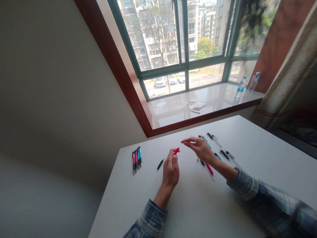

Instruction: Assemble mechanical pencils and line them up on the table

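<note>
A pink pen piece (176, 151) is held near the centre of the frame by the left hand (170, 168), the fingers closed around it and its end left showing above them. Just above and to the right, the right hand (201, 149) is held over the white table (188, 208), thumb and forefinger brought close together; whether anything is pinched between them cannot be told. The two hands are kept slightly apart, and plaid sleeves (245, 185) are worn on both arms.

Just left of the left hand, a short black pen piece (160, 164) is laid at a slant. Farther left, four pens (137, 160), two pink and two blue, are lined up side by side.

Under and beside the right forearm, right of centre, more parts are spread: a pink barrel (209, 169), a thin pale rod (209, 174) and blue pieces (206, 142), partly hidden by the hand and wrist. Beyond them, black and clear pen parts (224, 154) are scattered.

In the upper right, a water bottle (241, 88) is seen on the windowsill (170, 119), where a crumpled cloth (196, 106) is also left.
</note>
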{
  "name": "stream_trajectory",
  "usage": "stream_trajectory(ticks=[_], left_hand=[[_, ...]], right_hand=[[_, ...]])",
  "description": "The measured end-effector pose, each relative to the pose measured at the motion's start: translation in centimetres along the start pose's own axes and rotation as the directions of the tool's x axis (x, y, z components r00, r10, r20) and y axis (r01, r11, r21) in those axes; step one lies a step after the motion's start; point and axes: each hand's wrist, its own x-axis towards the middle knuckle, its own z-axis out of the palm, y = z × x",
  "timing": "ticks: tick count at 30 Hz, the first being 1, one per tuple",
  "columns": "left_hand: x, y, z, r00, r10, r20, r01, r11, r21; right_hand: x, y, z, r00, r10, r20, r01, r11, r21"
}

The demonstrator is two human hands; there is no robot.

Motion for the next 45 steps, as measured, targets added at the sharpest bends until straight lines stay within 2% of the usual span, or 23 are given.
stream_trajectory(ticks=[3,6,10,15,20,26,28,31,34,37,40,45], left_hand=[[0.0,0.2,0.1,0.998,0.047,0.04,-0.048,0.998,0.033],[0.0,0.2,0.1,0.995,0.095,0.034,-0.097,0.993,0.062],[0.0,0.2,0.1,0.994,0.104,0.016,-0.105,0.993,0.062],[0.1,0.1,0.1,0.991,0.134,0.026,-0.135,0.988,0.07],[0.2,-0.1,0.3,0.988,0.149,0.038,-0.152,0.985,0.086],[0.3,-0.1,0.2,0.995,0.083,0.051,-0.085,0.996,0.037],[0.3,-0.1,0.2,0.997,0.059,0.059,-0.058,0.998,-0.01],[0.3,-0.1,0.3,0.994,0.045,0.102,-0.038,0.997,-0.073],[0.2,-0.2,0.6,0.987,0.027,0.161,-0.011,0.995,-0.098],[-0.1,0.0,0.9,0.979,0.018,0.202,0.004,0.994,-0.108],[-0.2,0.2,1.1,0.976,0.031,0.216,-0.006,0.994,-0.113],[-0.2,0.6,1.0,0.972,0.067,0.225,-0.046,0.994,-0.099]], right_hand=[[-0.1,-0.1,0.0,0.998,-0.052,0.027,0.053,0.998,-0.039],[-0.1,0.0,-0.1,0.999,-0.038,0.021,0.04,0.995,-0.091],[0.0,0.2,-0.2,1.0,-0.029,-0.011,0.026,0.986,-0.167],[-0.1,0.3,-0.1,0.998,-0.055,0.01,0.056,0.966,-0.253],[-0.3,0.3,0.0,0.998,-0.05,0.028,0.055,0.968,-0.246],[0.0,-0.3,-0.6,0.998,-0.036,0.056,0.046,0.981,-0.189],[0.1,-0.5,-1.0,0.999,0.01,0.052,-0.004,0.993,-0.122],[0.4,-0.8,-1.3,0.995,0.075,0.061,-0.083,0.987,0.14],[0.4,-1.6,-1.0,0.99,0.087,0.108,-0.124,0.905,0.407],[0.2,-2.7,-0.5,0.99,0.062,0.123,-0.121,0.818,0.563],[0.1,-3.2,-0.3,0.992,0.056,0.113,-0.115,0.772,0.625],[0.0,-2.5,-0.2,0.992,0.053,0.116,-0.114,0.779,0.616]])
